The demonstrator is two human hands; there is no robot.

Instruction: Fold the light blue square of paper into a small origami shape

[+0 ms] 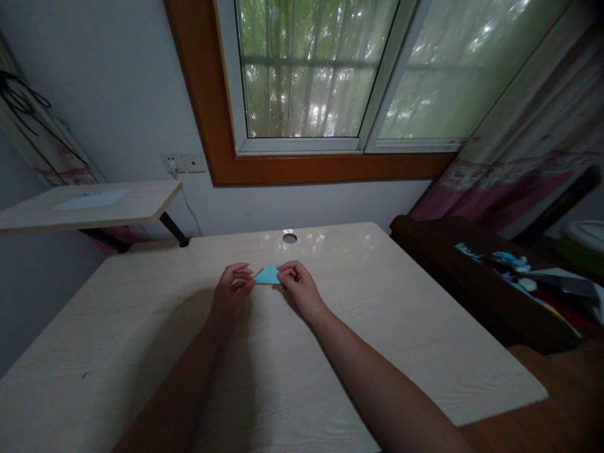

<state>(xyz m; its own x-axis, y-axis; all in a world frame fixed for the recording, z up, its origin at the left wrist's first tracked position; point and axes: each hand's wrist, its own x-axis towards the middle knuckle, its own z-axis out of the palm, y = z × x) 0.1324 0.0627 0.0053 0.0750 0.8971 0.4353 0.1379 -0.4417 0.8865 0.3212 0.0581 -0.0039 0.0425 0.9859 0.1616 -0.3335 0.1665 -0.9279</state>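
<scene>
Between my hands is a small light-blue piece of folded paper [268,275], triangular in outline with its peak pointing away from me. My left hand [232,284] pinches its left corner between thumb and fingers. At the opposite corner my right hand [297,283] has its thumb and curled fingers closed on the paper, hiding that tip. The paper is at or just above the pale wooden desk [302,365]; I cannot tell whether it touches the surface.
A raised shelf [127,211] on black legs stands at the desk's back left, with a white sheet [90,199] on it. A round cable hole [289,238] lies behind my hands. Right of the desk is a dark bench [438,251] with assorted items. A window [311,75] is ahead.
</scene>
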